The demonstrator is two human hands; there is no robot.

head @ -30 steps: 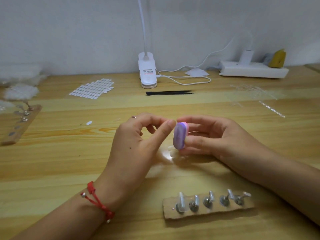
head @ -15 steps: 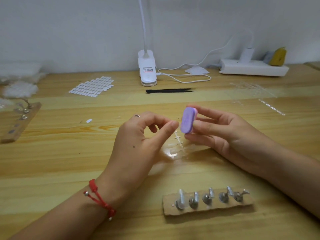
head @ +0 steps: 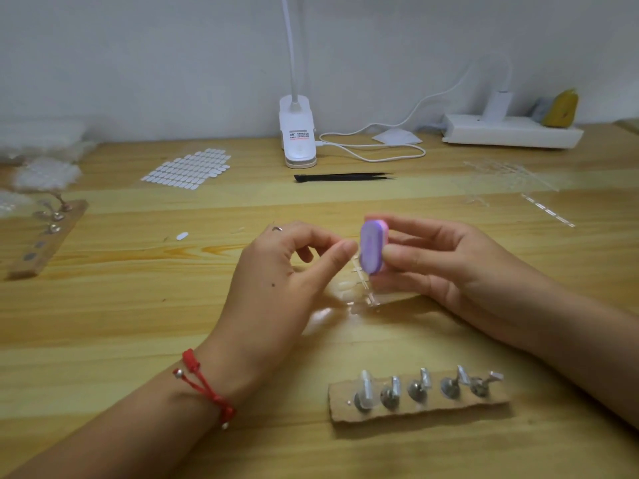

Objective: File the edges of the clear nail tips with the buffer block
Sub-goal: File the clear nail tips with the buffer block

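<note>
My right hand (head: 439, 267) grips a small purple and pink buffer block (head: 371, 245) upright between thumb and fingers, above the table's middle. My left hand (head: 287, 274) pinches its thumb and forefinger together right beside the block's left edge; a clear nail tip between them is too small and transparent to make out. Under both hands lies a clear plastic sprue with nail tips (head: 359, 292) on the wood. A red string bracelet (head: 204, 382) is on my left wrist.
A cardboard strip with several metal nail stands (head: 418, 395) lies near the front. A second strip (head: 45, 236) sits far left. At the back are a sheet of white adhesive tabs (head: 188, 169), black tweezers (head: 342, 177), a lamp base (head: 297, 133), a power strip (head: 511, 134) and clear sprues (head: 508, 178).
My right hand lifted the buffer block up and away from my left fingertips, then brought it back down against them. The left hand has stayed nearly still.
</note>
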